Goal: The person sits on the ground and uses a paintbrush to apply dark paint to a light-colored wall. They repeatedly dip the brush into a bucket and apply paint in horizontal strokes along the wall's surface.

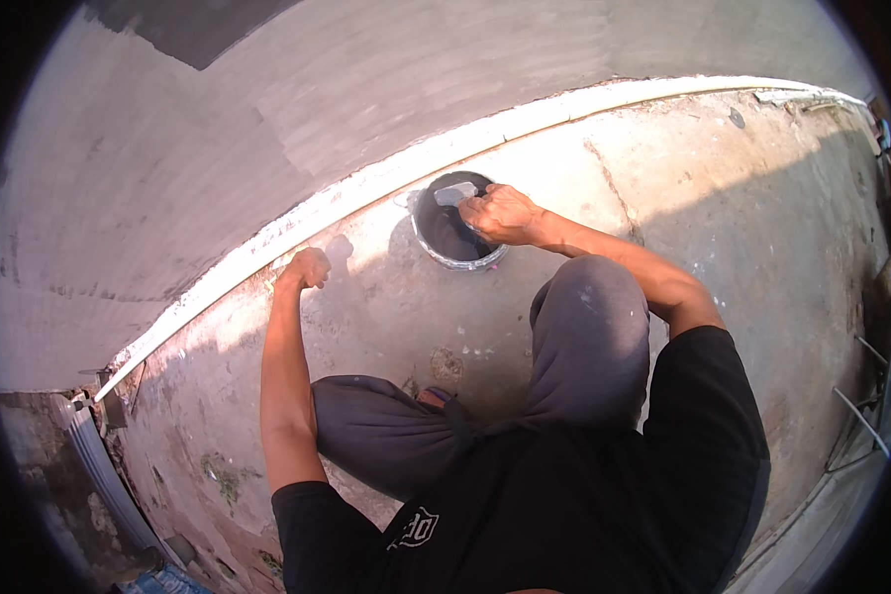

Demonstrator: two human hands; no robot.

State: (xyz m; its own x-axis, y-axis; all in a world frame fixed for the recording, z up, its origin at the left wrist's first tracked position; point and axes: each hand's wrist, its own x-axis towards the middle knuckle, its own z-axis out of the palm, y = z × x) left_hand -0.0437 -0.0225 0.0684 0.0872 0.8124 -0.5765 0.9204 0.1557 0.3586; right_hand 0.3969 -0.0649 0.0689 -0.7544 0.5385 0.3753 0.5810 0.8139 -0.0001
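Note:
My right hand (503, 214) reaches over the bucket (460, 263), its fingers closed round a flat-headed tool (456, 194). The tool's head is coated pale grey; whether it is a brush or a scraper I cannot tell, and my fingers hide its handle. Dark grey liquid (445, 230) shows inside the bucket, whose rim is smeared with grey. Off to the left, my left hand (306, 268) is curled into a fist close to the white pipe (215, 317) along the wall's foot, with nothing visible in it.
The wall (356, 82) has a grey coat, with a darker patch (200, 30) at upper left. My bent knees (590, 319) flank the concrete floor (416, 327) before me. A ribbed plastic strip (108, 475) lies at lower left; thin rods (861, 422) jut in at right.

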